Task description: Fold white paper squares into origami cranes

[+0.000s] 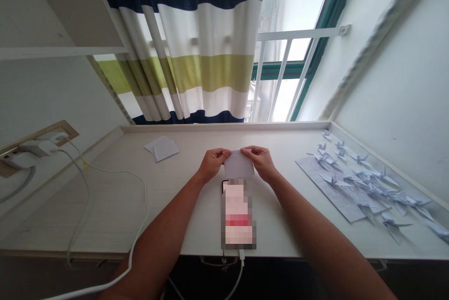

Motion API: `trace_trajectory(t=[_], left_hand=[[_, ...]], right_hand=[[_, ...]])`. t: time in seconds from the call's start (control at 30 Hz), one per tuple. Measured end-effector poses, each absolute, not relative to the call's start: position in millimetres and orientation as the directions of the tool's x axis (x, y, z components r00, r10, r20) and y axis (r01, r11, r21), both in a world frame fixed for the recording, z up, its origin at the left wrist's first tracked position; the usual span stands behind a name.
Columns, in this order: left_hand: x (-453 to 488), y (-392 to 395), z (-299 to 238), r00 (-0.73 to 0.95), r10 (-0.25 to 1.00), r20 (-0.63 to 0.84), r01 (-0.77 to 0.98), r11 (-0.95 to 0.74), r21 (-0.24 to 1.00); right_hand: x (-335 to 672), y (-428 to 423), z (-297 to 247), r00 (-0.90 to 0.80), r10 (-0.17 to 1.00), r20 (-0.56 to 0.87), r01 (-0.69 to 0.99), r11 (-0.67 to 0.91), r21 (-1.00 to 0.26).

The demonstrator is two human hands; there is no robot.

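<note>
A small white sheet of paper [239, 164] is held between my two hands over the middle of the desk. My left hand [213, 163] pinches its upper left corner between thumb and fingers. At the upper right corner, my right hand [260, 160] pinches it the same way. Just below the paper lies a phone [237, 215], its screen blurred out, with a white cable plugged into its near end. To the left rests a small stack of white paper squares [164, 148]. Many folded paper cranes [368, 180] cover the right side.
Under some cranes is a printed sheet [315, 180]. A white charging cable [146, 197] runs across the desk's left side from plugs in a wall socket [38, 143]. A low rim [224, 127] edges the back, with a striped curtain [210, 56] and window beyond.
</note>
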State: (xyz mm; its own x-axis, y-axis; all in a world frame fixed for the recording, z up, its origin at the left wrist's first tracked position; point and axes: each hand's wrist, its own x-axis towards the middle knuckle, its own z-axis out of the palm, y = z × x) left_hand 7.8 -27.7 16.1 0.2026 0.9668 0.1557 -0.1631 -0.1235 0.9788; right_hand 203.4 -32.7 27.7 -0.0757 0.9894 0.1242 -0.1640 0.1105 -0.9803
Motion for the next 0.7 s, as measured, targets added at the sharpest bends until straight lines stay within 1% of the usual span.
trace_trajectory(t=[0.27,0.5,0.7], left_hand=[[5.7,-25.3,16.1,0.199,0.968,0.153,-0.164,-0.121,0.979],[8.0,-30.1,20.3,0.168,0.976,0.137,-0.171,-0.108,0.979],[9.1,-30.5,20.2,0.135,0.979,0.153,-0.162,-0.130,0.978]], right_hand=[[207.6,-30.0,26.5,-0.130,0.978,0.161,-0.180,0.137,-0.974],[206.4,-30.5,27.2,-0.039,0.985,0.169,-0.180,0.159,-0.971],[205.0,-30.1,27.1,-0.026,0.984,0.177,-0.164,0.170,-0.972]])
